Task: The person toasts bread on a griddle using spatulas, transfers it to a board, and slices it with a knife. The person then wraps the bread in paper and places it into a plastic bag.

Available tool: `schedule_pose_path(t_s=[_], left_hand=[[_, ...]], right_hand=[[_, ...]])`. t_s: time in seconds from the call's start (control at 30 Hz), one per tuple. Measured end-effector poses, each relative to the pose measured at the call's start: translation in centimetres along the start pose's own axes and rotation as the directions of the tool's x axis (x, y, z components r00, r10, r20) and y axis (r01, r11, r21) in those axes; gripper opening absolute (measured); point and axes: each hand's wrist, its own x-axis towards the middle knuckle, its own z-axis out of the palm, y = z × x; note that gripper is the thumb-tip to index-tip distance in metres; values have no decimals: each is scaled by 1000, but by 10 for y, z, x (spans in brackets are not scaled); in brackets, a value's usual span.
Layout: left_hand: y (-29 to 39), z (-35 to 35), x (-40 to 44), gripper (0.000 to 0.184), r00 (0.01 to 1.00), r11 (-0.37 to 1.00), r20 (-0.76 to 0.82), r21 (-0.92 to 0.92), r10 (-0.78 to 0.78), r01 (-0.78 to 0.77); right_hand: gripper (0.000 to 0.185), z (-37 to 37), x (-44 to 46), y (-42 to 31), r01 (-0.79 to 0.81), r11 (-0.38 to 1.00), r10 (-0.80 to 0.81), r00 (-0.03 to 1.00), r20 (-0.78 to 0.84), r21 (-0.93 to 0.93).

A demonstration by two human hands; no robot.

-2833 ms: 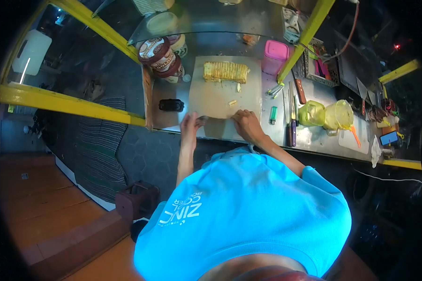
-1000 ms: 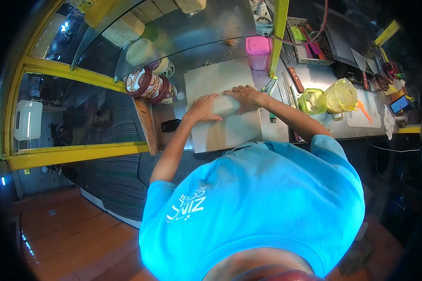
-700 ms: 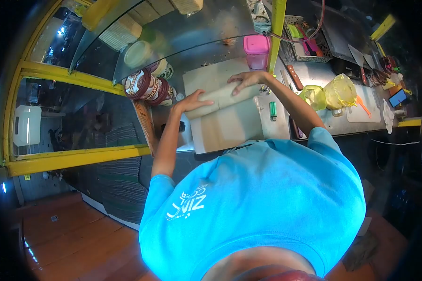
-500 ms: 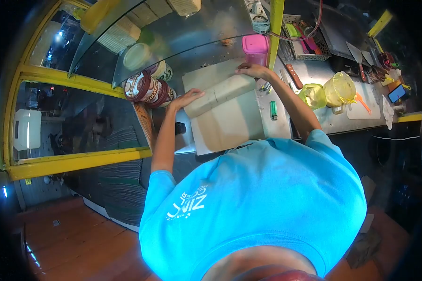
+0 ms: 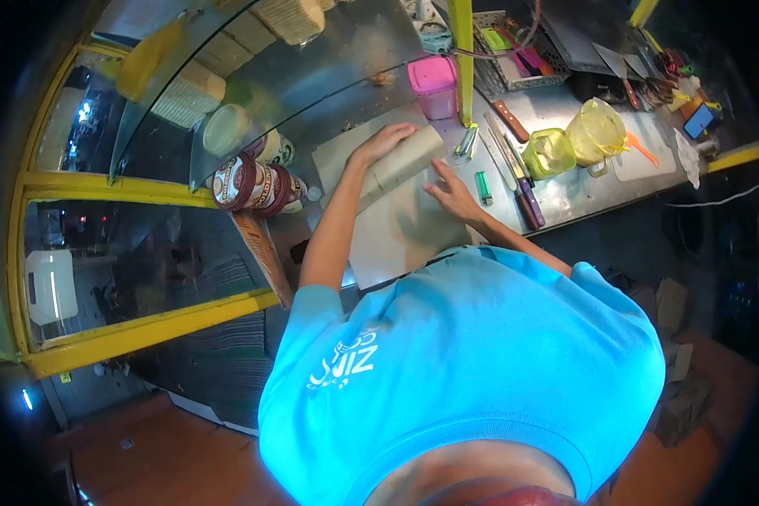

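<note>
A light brown sheet of paper or thin card (image 5: 401, 236) lies on the worktop in front of me, its far part turned over into a curved, folded flap (image 5: 403, 165). My left hand (image 5: 383, 145) rests along the far side of that flap, fingers stretched out over it. At the flap's right end is my right hand (image 5: 454, 196), thumb and fingers apart, holding nothing; whether it touches the sheet I cannot tell. Just right of it lies a green lighter (image 5: 483, 187).
Knives (image 5: 528, 198), a yellow-green container (image 5: 550, 153) and a yellow-lined tub (image 5: 597, 135) occupy the right side. A pink-lidded tub (image 5: 433, 88) stands behind the sheet, beside a yellow post (image 5: 462, 59). Patterned jars (image 5: 249, 184) stand left, near a glass panel edge (image 5: 312, 101).
My left hand has slid right and away along the flap. My right hand has come off the far right corner and moved nearer my body. The view has shifted slightly.
</note>
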Motion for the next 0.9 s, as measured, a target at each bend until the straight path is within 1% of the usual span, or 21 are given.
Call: schedule_pose_path(t_s=[0.03, 0.07, 0.1, 0.17, 0.23, 0.27, 0.3, 0.33, 0.37, 0.4, 0.47, 0.5, 0.57, 0.6, 0.63, 0.67, 0.7, 0.77, 0.8, 0.87, 0.9], left_hand=[[-2, 6, 4, 45, 1000, 1000, 15, 3, 3, -3], [-4, 11, 8, 45, 999, 995, 30, 90, -42, 39], [-4, 15, 9, 45, 995, 981, 38, 179, -89, 81], [15, 22, 0, 44, 994, 976, 48, 201, -98, 87], [10, 24, 4, 43, 993, 972, 49, 217, -106, 93], [2, 25, 7, 39, 999, 921, -30, 389, 34, -19], [2, 26, 8, 36, 979, 825, -83, 555, 185, -109], [2, 29, 7, 36, 980, 825, -83, 555, 182, -107], [2, 32, 6, 32, 956, 814, -103, 555, 273, -172], [1, 34, 5, 29, 925, 797, -123, 556, 360, -236], [1, 33, 4, 28, 940, 825, -101, 516, 327, -231], [6, 33, 3, 28, 951, 850, -81, 476, 299, -226], [13, 36, -1, 27, 949, 856, -83, 460, 305, -235], [13, 36, 0, 26, 945, 862, -89, 443, 314, -245], [14, 35, 1, 26, 946, 862, -85, 443, 314, -247], [14, 35, 1, 25, 936, 789, -86, 567, 341, -236], [13, 35, 3, 24, 927, 702, -81, 678, 367, -219], [12, 38, -3, 25, 930, 690, -70, 691, 360, -216], [10, 38, -3, 26, 931, 675, -68, 708, 359, -209], [8, 37, -1, 26, 920, 678, -65, 696, 386, -236], [6, 36, 1, 25, 907, 681, -66, 684, 417, -263]], right_hand=[[68, 3, 3, 1, 50, 999, -50, 999, -21, 1], [69, 4, 9, 2, 102, 995, -102, 994, -43, 0], [69, 6, 15, 2, 100, 995, -100, 993, -57, 1], [64, 12, 25, 3, 54, 995, -44, 993, -108, 89], [60, 14, 34, 4, 36, 998, -30, 993, -112, 52], [56, 13, 37, 4, 18, 1000, -17, 994, -108, 11], [56, 9, 41, 4, 17, 1000, -16, 994, -108, 13], [53, 3, 45, 5, 34, 997, -31, 999, -41, 63], [50, -3, 47, 6, 46, 992, -49, 998, 27, 114], [50, -9, 48, 6, 42, 992, -46, 999, 27, 117], [38, -18, 50, 6, -208, 938, 187, 977, 102, 277], [38, -15, 48, 7, -209, 937, 188, 977, 98, 280], [32, -4, 37, 8, -26, 898, 127, 971, -202, 439], [32, 0, 34, 4, -24, 897, 127, 970, -206, 441], [35, 3, 30, 0, 75, 966, -10, 967, -254, 248], [38, 4, 26, -3, 166, 985, -148, 950, -275, 43], [38, 3, 28, 3, 161, 986, -143, 949, -280, 44], [48, 1, 37, 25, 83, 994, -93, 985, -148, -73], [48, -3, 43, 24, 81, 994, -91, 984, -152, -72], [41, -3, 54, 22, -142, 981, 169, 961, -219, 134], [41, -1, 59, 21, -142, 980, 170, 960, -221, 137]])
